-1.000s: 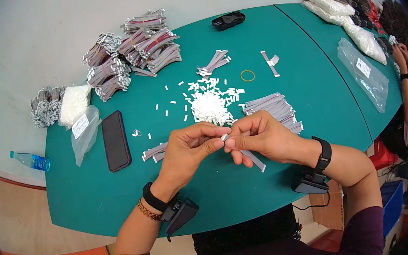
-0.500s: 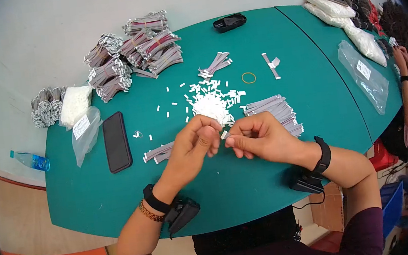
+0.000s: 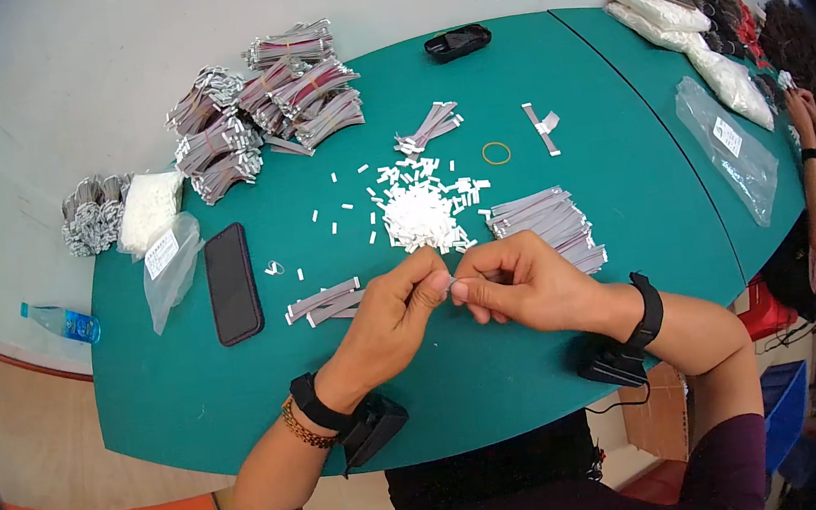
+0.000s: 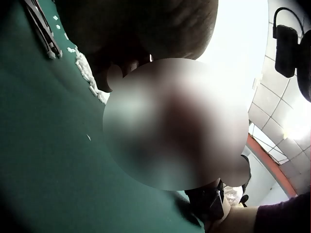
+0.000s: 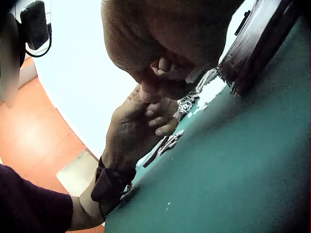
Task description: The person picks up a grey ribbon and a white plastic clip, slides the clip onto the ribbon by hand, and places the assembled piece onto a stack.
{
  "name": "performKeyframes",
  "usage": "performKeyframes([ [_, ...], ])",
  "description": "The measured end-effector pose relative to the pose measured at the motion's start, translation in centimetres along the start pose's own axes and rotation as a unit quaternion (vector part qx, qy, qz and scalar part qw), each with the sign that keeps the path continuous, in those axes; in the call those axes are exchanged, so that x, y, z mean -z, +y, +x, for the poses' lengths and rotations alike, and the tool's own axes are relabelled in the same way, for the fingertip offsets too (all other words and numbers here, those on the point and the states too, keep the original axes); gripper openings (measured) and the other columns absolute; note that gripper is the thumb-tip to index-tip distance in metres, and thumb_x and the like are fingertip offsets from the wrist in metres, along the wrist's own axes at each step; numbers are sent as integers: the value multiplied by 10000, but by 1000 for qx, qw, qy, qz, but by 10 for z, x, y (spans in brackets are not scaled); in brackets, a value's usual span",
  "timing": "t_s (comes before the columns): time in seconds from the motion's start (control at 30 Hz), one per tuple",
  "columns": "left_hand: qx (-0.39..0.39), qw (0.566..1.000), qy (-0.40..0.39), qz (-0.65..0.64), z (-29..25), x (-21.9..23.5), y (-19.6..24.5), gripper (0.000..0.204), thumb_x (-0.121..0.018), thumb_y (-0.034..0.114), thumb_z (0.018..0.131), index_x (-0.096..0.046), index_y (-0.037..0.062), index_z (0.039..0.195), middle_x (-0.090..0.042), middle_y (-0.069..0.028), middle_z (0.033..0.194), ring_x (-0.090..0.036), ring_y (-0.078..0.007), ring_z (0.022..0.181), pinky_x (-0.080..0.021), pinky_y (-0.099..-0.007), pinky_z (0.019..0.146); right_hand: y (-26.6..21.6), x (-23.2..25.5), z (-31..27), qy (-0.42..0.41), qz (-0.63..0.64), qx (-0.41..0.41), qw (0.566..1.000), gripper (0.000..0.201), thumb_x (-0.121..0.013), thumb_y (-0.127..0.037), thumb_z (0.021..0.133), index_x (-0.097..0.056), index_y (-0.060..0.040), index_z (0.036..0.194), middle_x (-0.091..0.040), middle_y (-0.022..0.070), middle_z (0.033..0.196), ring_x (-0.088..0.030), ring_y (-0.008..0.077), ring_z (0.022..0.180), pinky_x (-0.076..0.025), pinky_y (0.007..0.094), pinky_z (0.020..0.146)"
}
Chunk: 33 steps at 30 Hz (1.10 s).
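Over the near middle of the green table [image 3: 503, 385], the left hand [image 3: 381, 324] and right hand [image 3: 527, 284] meet at their fingertips. Thumb and forefinger of each pinch a small pale piece [image 3: 450, 287], mostly covered by the fingers. In the right wrist view the right hand [image 5: 165, 39] is above the left hand [image 5: 136, 128], fingertips close together. A large blur hides much of the left wrist view below the left hand [image 4: 141, 29]. Just beyond the hands lies a pile of small white pieces [image 3: 419, 215].
Flat grey cables lie at left [image 3: 337, 298] and in a stack at right [image 3: 545, 224]. Further off are cable bundles [image 3: 308, 85], crossed cables [image 3: 429, 127], a rubber band [image 3: 496, 152] and a black case [image 3: 457, 43]. A phone [image 3: 233, 285] and bottle [image 3: 63, 320] are at left.
The hands came apart slightly and now meet again at the fingertips. The grey cable that hung below the right hand a second ago is out of sight.
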State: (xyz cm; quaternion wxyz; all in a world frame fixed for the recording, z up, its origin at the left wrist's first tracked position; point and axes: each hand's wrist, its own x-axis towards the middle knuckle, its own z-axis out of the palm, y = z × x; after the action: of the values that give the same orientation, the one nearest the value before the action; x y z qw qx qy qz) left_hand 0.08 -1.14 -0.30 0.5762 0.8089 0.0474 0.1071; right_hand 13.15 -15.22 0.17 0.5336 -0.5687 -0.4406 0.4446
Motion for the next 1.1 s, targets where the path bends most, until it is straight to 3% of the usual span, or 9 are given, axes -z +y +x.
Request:
performKeyframes([
  [0.27, 10, 1000, -2, -18, -1, -5, -6, 264, -435, 250, 969, -457, 58, 789, -379, 34, 660, -343, -44, 593, -302, -206, 524, -4, -2, -2, 12, -30, 12, 999, 252, -540, -158, 904, -555, -20, 693, -534, -17, 570, -436, 35, 520, -332, 222, 458],
  [0.37, 55, 993, -4, -103, 0, -4, 0, 277, -430, 238, 969, -440, 38, 777, -373, 8, 669, -323, -65, 616, -302, -234, 535, -4, 1, 0, -4, 3, -3, 1000, 230, -536, -158, 906, -563, -24, 722, -548, -13, 593, -446, 37, 521, -341, 215, 461],
  [0.47, 76, 976, -4, -205, 1, -3, -3, 283, -432, 269, 970, -444, 66, 772, -383, 39, 675, -315, -35, 594, -279, -203, 506, -4, 4, 3, -25, 41, -20, 999, 201, -535, -165, 908, -577, -32, 764, -561, -10, 622, -458, 40, 520, -354, 204, 465],
  [0.77, 70, 985, -1, -160, 0, -1, -4, 278, -435, 268, 968, -449, 66, 777, -393, 43, 676, -317, -32, 592, -284, -194, 512, -7, 7, 4, -47, 65, -49, 996, 162, -524, -144, 902, -591, -27, 812, -581, 18, 645, -490, 48, 518, -381, 193, 470],
  [0.97, 36, 994, 4, -105, 0, -5, -5, 286, -433, 271, 971, -467, 60, 781, -408, 41, 663, -336, -35, 579, -289, -191, 512, -2, 5, 2, -4, 51, -32, 998, 160, -531, -146, 900, -590, -31, 805, -580, 13, 636, -484, 43, 507, -373, 191, 458],
  [1.1, 57, 992, -5, -113, 0, -1, -2, 273, -445, 270, 966, -469, 68, 784, -402, 48, 669, -335, -33, 589, -291, -189, 516, -4, 5, 3, -25, 38, -31, 998, 181, -543, -163, 900, -588, -34, 782, -580, 3, 630, -484, 38, 505, -377, 189, 458],
])
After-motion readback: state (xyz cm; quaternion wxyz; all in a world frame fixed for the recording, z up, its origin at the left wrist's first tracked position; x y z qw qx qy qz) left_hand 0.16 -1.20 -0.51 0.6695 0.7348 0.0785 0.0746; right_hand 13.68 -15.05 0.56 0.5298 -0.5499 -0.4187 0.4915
